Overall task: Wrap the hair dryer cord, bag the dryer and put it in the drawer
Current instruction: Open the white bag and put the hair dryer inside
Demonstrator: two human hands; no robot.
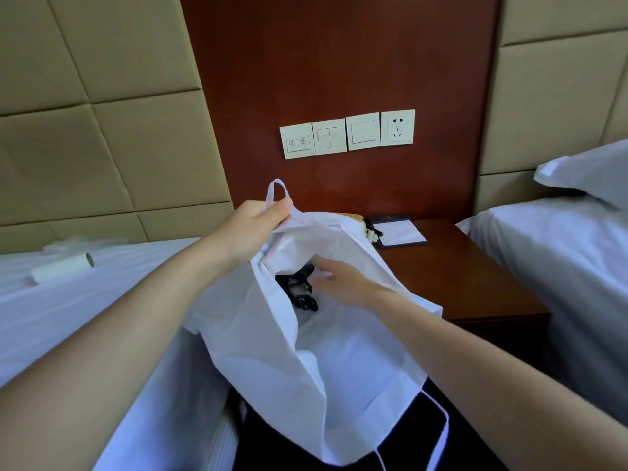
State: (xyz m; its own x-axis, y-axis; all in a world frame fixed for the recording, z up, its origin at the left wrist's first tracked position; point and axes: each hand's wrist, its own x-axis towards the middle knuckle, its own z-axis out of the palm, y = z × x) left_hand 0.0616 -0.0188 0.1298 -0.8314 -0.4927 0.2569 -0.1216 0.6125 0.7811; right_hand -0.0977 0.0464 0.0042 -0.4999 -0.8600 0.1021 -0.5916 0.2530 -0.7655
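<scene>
L hand (253, 229) grips bag (272, 351) rim — R hand (343, 283) inside, by dryer (299, 290).

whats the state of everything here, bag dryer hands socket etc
white bag, held up, mouth open
hair dryer, inside the bag, mostly hidden
left hand, grips the bag's handle
right hand, inside the bag mouth, fingers straight
wall socket, nothing plugged in
notepad, flat on the nightstand
roll, on its side on the bed

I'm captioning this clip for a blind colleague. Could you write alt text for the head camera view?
A person's left hand holds open a white bag by its handle while the right hand reaches inside beside a black hair dryer. Behind stands a wooden nightstand.
</scene>
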